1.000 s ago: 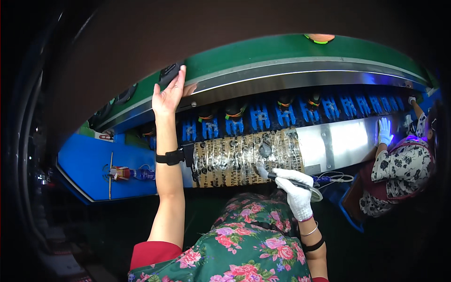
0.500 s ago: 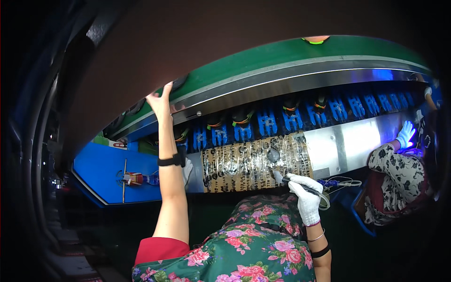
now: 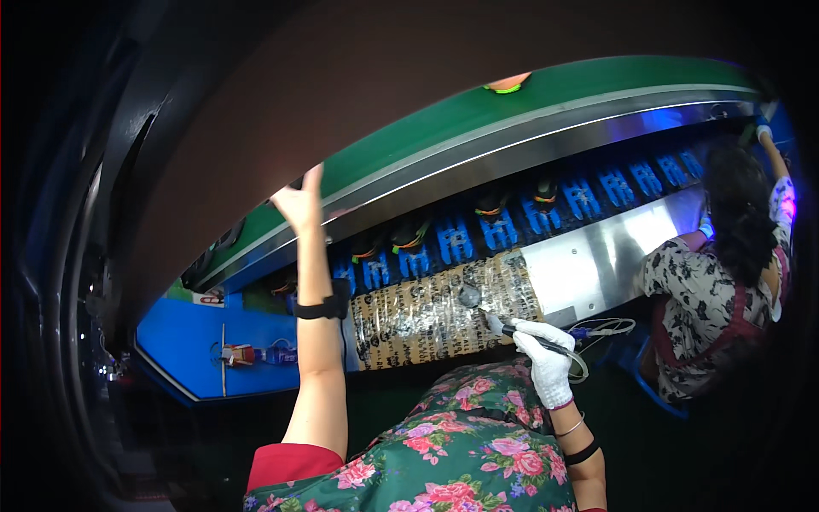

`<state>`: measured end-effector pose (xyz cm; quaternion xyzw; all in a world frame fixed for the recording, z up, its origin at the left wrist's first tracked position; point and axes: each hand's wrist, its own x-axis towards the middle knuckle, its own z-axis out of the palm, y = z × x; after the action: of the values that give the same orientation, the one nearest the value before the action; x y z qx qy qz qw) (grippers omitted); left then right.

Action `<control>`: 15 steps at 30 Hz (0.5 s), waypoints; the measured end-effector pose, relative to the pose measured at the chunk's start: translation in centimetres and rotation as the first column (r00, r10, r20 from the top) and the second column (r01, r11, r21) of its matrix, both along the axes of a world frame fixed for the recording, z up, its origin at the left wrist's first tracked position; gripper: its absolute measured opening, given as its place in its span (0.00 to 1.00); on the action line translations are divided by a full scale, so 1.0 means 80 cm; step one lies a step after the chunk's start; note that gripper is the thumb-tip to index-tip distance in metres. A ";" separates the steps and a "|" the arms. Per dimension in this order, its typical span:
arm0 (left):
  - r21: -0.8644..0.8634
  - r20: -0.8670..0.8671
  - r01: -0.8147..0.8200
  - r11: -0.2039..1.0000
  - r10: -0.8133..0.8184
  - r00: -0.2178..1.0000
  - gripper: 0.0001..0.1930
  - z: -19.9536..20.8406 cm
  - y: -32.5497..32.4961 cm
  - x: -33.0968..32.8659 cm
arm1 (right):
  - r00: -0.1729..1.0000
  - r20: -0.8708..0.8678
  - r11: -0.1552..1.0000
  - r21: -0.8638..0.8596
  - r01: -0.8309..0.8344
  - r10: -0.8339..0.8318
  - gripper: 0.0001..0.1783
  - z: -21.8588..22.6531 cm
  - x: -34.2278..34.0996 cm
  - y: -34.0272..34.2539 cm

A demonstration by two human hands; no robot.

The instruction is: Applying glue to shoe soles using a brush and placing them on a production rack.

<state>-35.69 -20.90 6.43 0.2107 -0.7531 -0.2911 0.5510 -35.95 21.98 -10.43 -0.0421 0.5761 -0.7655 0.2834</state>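
Note:
My left hand [image 3: 299, 205], bare, reaches up to the edge of the green conveyor belt [image 3: 375, 168]. Its thumb and a finger are around something dark there, whose kind I cannot make out; the dark shape overhead hides part of it. My right hand [image 3: 546, 358] wears a white knitted glove and is closed around a brush [image 3: 546, 341] with a dark handle and a clear tube. The pale brush tip is just over the near right part of a work ledge [image 3: 409, 328] covered with printed brown paper and clear tape. A grey smear [image 3: 470, 296] marks the covering above the tip.
Blue holders [image 3: 455, 241] line a rack beyond the ledge, some carrying dark pieces with orange and green trim [image 3: 409, 235]. Another such piece [image 3: 509, 83] rides the belt. At left, a bottle [image 3: 279, 355] lies on a blue tabletop [image 3: 179, 341]. A co-worker [image 3: 725, 256] sits at the right.
The view has shifted. My left hand now has the dark thing between thumb and finger. The orange-and-green piece moved left along the belt. The co-worker leaned forward, an arm reaching toward the belt.

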 end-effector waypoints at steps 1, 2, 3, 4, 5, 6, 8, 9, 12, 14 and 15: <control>0.221 -0.035 0.179 0.959 -0.176 0.984 0.53 -0.002 0.053 -0.035 | 0.999 -0.019 1.000 -0.014 0.026 -0.026 0.11 -0.001 -0.003 0.007; 0.415 0.058 0.218 0.884 -0.265 0.963 0.51 -0.001 0.105 -0.076 | 0.998 -0.024 0.999 -0.003 0.050 -0.050 0.11 -0.004 -0.006 0.018; 0.445 0.133 0.292 0.847 -0.385 0.913 0.48 -0.008 0.121 -0.110 | 0.998 -0.043 0.999 -0.003 0.050 -0.050 0.11 -0.002 -0.007 0.022; 0.522 0.167 0.361 0.773 -0.507 0.845 0.45 -0.018 0.119 -0.146 | 0.997 -0.064 0.999 -0.007 0.040 -0.041 0.11 0.001 -0.008 0.024; 0.611 0.107 0.378 0.696 -0.545 0.832 0.43 -0.019 0.147 -0.191 | 0.997 -0.047 0.998 -0.007 0.059 -0.060 0.11 0.005 -0.010 0.029; 0.691 0.045 0.393 0.607 -0.579 0.814 0.41 -0.015 0.170 -0.229 | 0.995 -0.047 0.996 -0.022 0.082 -0.083 0.11 0.008 -0.011 0.035; 0.247 0.460 0.356 0.901 -0.432 0.776 0.35 -0.012 0.151 -0.281 | 0.995 -0.009 0.995 -0.016 0.098 -0.099 0.11 0.024 -0.006 0.041; -0.071 0.494 0.300 0.951 -0.228 0.839 0.31 -0.014 0.159 -0.302 | 0.992 -0.012 0.992 -0.012 0.123 -0.123 0.11 0.020 -0.005 0.047; -0.010 0.393 0.242 0.970 -0.219 0.893 0.21 -0.021 0.166 -0.312 | 0.983 -0.040 0.984 0.007 0.179 -0.179 0.12 0.007 -0.002 0.064; 0.076 0.313 0.386 0.919 -0.389 0.866 0.22 -0.017 0.137 -0.290 | 0.986 -0.056 0.987 0.025 0.158 -0.156 0.11 0.021 0.000 0.064; 0.273 0.247 0.403 0.873 -0.469 0.848 0.23 -0.015 0.148 -0.278 | 0.987 -0.057 0.987 0.046 0.156 -0.153 0.11 0.018 -0.001 0.069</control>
<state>-57.90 -9.08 5.24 0.1328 -0.8221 -0.4510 0.3211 -36.00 27.48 -8.97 -0.0105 0.6040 -0.7691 0.2086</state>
